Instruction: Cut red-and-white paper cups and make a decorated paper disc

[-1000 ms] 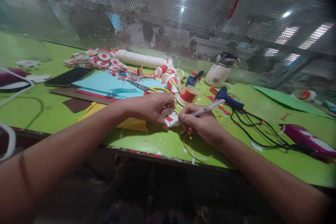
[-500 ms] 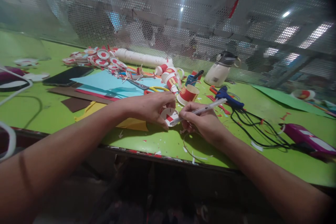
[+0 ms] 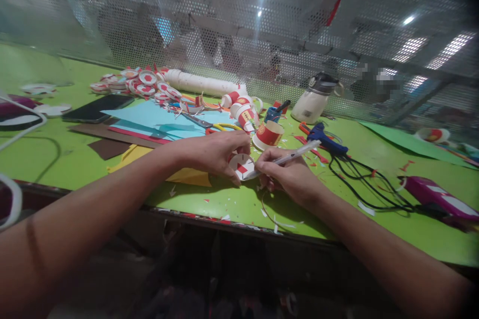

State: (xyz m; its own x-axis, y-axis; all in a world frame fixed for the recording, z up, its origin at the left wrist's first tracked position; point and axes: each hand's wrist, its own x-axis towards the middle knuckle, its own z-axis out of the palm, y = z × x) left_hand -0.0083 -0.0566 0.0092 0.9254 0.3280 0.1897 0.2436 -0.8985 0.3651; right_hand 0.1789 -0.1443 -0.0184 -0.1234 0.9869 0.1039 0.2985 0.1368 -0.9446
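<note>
Between both hands [image 3: 213, 152], paper disc [image 3: 241, 165].

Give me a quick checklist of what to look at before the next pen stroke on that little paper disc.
1. Left hand pins the paper disc on the green table: ok.
2. Right hand grips the white pen: ok.
3. Pen tip meets the disc edge: cannot tell, fingers hide it.
4. Red cup stands apart from both hands: ok.
5. Glue gun cable lies away from the right wrist: ok.
6. Table around the disc free of paper scraps: not ok.
</note>
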